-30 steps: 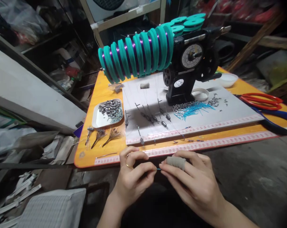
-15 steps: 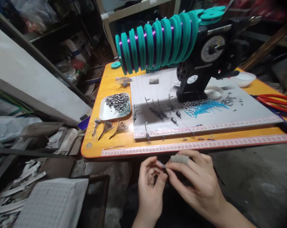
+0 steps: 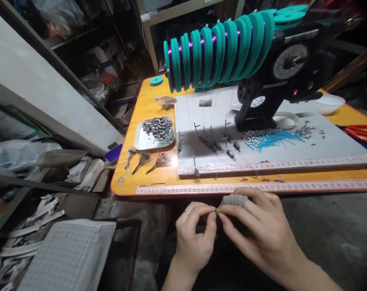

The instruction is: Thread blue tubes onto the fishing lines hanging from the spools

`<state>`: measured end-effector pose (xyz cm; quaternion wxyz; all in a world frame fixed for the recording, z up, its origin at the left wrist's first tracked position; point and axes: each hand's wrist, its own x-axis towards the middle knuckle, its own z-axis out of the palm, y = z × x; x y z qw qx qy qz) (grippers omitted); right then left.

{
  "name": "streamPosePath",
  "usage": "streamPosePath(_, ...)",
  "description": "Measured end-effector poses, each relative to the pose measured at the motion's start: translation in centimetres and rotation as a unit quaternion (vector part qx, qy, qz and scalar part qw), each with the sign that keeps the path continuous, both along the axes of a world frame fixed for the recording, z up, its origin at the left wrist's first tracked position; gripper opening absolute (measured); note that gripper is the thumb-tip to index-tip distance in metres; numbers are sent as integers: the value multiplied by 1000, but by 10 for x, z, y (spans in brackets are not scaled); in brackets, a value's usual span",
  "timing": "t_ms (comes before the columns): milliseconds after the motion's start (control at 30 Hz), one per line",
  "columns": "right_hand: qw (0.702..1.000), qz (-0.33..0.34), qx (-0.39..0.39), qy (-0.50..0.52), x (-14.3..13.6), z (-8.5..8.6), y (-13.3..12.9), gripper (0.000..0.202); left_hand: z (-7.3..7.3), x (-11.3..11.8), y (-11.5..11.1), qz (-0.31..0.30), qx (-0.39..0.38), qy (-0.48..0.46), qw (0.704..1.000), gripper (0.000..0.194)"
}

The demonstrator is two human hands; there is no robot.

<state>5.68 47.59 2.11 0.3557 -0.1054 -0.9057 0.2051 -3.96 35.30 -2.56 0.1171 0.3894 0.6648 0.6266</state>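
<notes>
Looks matt, foamy on teal spools (image 3: 221, 52) at one o'clock, plastic-smooth on tray (image 3: 142, 140) at nine, clothlike on finger wrap (image 3: 234, 200) at four.

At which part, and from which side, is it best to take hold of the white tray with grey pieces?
I would probably pinch the left rim of the white tray, coming from the left with the left hand. The wall there is raised and bare inside, while the grey pieces are heaped toward the back and right, and dark bundles lie just in front of the tray.
</notes>
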Motion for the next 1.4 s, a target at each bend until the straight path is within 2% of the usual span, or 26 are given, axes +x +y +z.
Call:
streamPosePath(100, 1000, 7, 25, -13, -2, 0, 2, 9, 6, -3, -2, 0, -15, 56, 998, 18)
streamPosePath(200, 999, 33, 27, -13, -3, 2, 7, 9, 13, -4, -2, -2, -35, 71, 997, 15)
streamPosePath(400, 989, 139, 13, -55, -6, 10, 26, 29, 28, -8, -1, -2, -82, 62, 995, 15)
streamPosePath(667, 979, 193, 0, -69, -23, 14, 29, 11, 36, -10, -6, -1, -88, 57, 995, 16)
streamPosePath(733, 979, 192, 10, -62, -25, 15, 27, 13, 35, -9, -9, 3, -86, 11, 996, 14)
streamPosePath(833, 985, 163, 59, -27, -24, 15, 25, 15, 34, -5, -12, -21, -71, -157, 985, 9)
streamPosePath(900, 985, 146, 95, -10, -22, 16, 24, 16, 32, 0, -12, -45, -34, -268, 962, 21)
streamPosePath(967, 983, 136, 120, -4, -20, 16, 24, 16, 30, 3, -9, -51, 0, -327, 944, 36)
streamPosePath(1033, 982, 128, 137, -8, -18, 16, 24, 17, 29, 6, -5, -31, 16, -343, 939, 35)
streamPosePath(1133, 981, 120, 152, -10, -16, 15, 24, 16, 27, 6, 1, 15, 28, -328, 944, 18)
streamPosePath(1200, 981, 116, 155, -12, -16, 14, 23, 16, 27, 5, 3, 32, 25, -316, 948, 14)
streamPosePath(1400, 986, 99, 133, -8, -13, 11, 20, 17, 27, 6, 1, 49, -6, -328, 943, 16)
